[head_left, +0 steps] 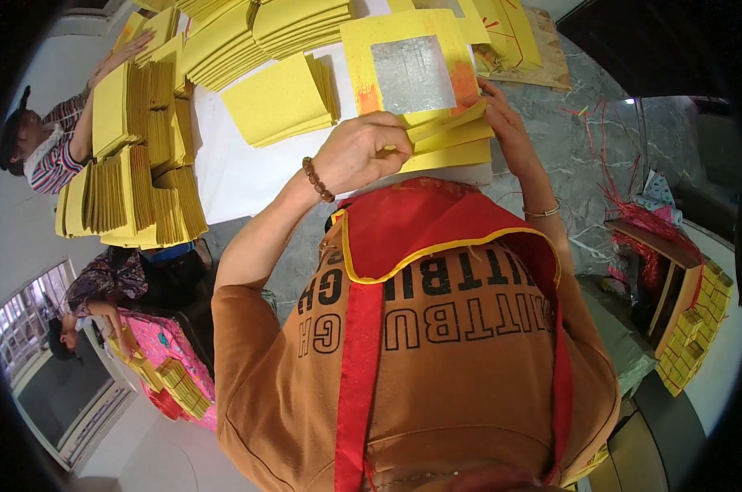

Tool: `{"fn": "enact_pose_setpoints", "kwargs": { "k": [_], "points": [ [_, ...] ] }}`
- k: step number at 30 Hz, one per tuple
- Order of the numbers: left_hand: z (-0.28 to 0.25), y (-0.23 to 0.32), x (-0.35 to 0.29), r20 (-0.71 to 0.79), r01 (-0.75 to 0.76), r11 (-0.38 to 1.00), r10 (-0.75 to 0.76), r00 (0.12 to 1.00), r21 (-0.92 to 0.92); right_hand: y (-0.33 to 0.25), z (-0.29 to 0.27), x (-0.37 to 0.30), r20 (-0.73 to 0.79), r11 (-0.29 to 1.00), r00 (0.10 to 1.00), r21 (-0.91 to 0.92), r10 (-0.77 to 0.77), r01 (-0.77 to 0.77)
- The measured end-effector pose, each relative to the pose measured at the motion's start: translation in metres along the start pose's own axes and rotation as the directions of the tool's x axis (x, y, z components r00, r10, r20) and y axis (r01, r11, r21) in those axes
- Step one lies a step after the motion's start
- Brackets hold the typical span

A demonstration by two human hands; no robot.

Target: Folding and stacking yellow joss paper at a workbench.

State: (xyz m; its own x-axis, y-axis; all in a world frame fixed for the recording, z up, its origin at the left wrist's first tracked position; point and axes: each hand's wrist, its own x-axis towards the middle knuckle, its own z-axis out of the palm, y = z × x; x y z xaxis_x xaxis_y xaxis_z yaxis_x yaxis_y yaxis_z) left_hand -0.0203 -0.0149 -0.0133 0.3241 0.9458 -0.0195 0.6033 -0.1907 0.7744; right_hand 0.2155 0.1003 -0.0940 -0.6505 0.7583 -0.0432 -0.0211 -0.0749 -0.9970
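A yellow paper sheet (356, 51) with a silver square (412, 75) and orange patches lies in front of me at the table's near edge. Its near side is lifted and bent over in a fold. My left hand (363, 152), a brown bead bracelet at the wrist, is closed with curled fingers on the left part of that fold. At the sheet's right edge, my right hand (509, 127) grips the folded side, fingers partly behind the paper. More yellow paper (453, 156) shows beneath. A small stack of folded yellow sheets (272, 100) lies left of the sheet.
Piles of folded yellow paper (223, 41) line the far and left sides of the white table (223, 180). A person (59, 152) reaches in at far left; another (100, 287) handles yellow bundles below. Red strings (654, 220) hang over a wooden stand at right.
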Motion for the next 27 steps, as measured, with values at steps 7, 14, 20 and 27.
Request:
{"fn": "enact_pose_setpoints", "kwargs": {
  "k": [7, 14, 20, 27],
  "points": [
    [0.002, -0.001, 0.000, -0.024, -0.052, 0.997, 0.053, 0.998, 0.049, 0.001, -0.001, 0.000, 0.000, 1.000, 1.000, -0.015, -0.010, 0.010],
    [0.004, -0.004, -0.001, -0.012, -0.061, 0.997, 0.061, 0.998, 0.038, 0.004, -0.002, 0.001, -0.007, 1.000, 1.000, 0.015, -0.004, 0.004],
    [0.006, -0.004, -0.001, -0.053, -0.060, 0.997, 0.062, 0.997, 0.039, 0.002, -0.002, 0.001, 0.006, 1.000, 1.000, -0.010, -0.011, 0.011],
    [0.006, -0.006, -0.002, -0.054, -0.021, 1.000, 0.022, 0.998, 0.021, -0.007, -0.006, -0.004, 0.144, 0.995, 0.989, -0.103, 0.020, -0.005]
  ]
}}
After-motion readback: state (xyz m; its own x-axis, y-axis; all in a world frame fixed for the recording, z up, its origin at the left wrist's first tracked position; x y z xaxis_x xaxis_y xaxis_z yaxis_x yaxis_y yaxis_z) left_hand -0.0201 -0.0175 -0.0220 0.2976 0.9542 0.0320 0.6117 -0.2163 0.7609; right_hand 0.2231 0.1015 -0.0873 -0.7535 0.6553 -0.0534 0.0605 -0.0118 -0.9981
